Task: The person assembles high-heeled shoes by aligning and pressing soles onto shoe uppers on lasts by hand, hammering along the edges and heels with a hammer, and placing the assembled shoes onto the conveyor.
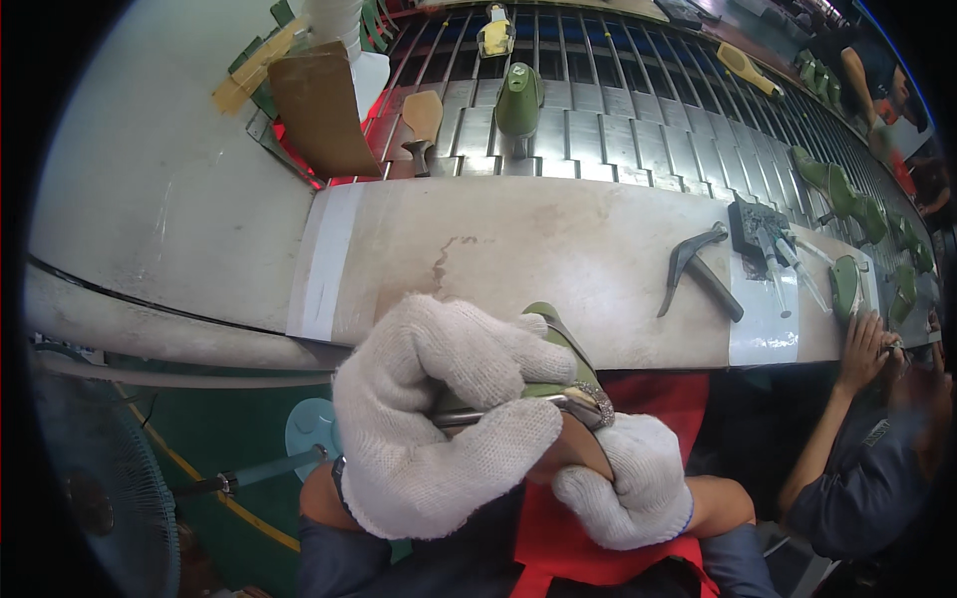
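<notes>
A green shoe (560, 334) with a sparkling rhinestone band is held up in front of my body, just off the table's near edge. My left hand (424, 424), in a white knit glove, is closed around its green side, the thumb and fingers pinching near the band. Below it, my right hand (633, 488), also gloved in white, grips the end with the tan sole (578, 448). A dark, shiny strip shows between my left fingers; I cannot make out what it is. My left palm and fingers hide much of the shoe.
On the pale table (558, 249) lie a shoemaker's hammer (703, 269) and a black block (760, 227) with syringes. Behind runs a slatted metal conveyor (588, 140) carrying green shoes (518, 100). A co-worker's hand (862, 349) is at the right; a fan (105, 488) stands at left.
</notes>
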Demonstrator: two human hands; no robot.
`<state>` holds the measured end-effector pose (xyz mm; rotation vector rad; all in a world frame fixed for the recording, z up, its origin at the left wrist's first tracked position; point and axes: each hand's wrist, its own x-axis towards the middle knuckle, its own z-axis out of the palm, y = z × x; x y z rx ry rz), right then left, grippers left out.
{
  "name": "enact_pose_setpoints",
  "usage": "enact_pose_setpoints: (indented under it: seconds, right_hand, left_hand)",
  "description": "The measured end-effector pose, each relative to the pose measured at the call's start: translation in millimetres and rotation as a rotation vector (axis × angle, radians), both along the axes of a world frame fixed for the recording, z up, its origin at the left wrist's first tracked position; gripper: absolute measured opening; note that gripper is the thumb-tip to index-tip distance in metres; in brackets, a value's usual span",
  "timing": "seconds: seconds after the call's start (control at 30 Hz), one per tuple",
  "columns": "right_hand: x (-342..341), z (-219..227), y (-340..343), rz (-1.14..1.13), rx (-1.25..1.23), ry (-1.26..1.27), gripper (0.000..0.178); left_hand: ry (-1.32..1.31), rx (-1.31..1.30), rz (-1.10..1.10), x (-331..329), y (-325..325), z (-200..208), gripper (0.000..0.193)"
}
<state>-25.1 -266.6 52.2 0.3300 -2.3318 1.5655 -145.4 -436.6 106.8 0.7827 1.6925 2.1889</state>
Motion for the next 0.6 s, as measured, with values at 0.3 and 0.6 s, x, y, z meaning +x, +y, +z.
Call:
enact_pose_setpoints:
  seconds: [0.3,0.6]
  right_hand:
    - [-17,4,7,-0.056,-0.112,-0.103,0.021]
    - [-30,2,-5,-0.064,0.011,0.103,0.017]
  left_hand:
    - [0.145,-0.11,0.278,-15,-7,-11,0.022]
    - [0.86,-0.435,0.378,-22,-23,-17,0.033]
